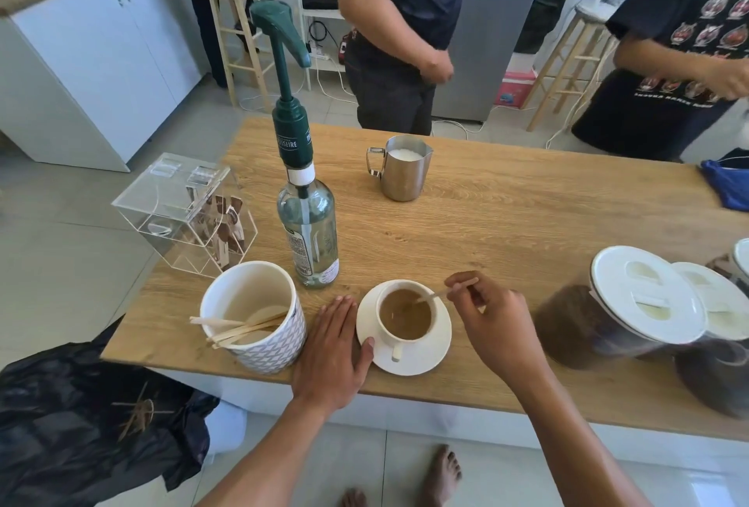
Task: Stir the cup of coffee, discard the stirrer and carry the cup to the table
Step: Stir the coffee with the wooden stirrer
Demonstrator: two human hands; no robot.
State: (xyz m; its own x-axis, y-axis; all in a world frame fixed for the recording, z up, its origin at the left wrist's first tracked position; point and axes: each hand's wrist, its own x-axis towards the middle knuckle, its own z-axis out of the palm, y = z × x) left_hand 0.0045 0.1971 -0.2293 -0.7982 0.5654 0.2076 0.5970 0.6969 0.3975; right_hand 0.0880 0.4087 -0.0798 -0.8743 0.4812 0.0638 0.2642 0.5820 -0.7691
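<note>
Low in the frame on the wooden surface [486,222], the left hand [330,348] lies flat and released against the white saucer [421,360] under the white coffee cup [405,314], while the right hand [492,318] pinches the thin wooden stirrer [435,295], its long axis slanting from upper right down-left into the coffee.

Left hand [332,348] flat, palm down; right hand [492,318] pinched, fingers curled.
</note>
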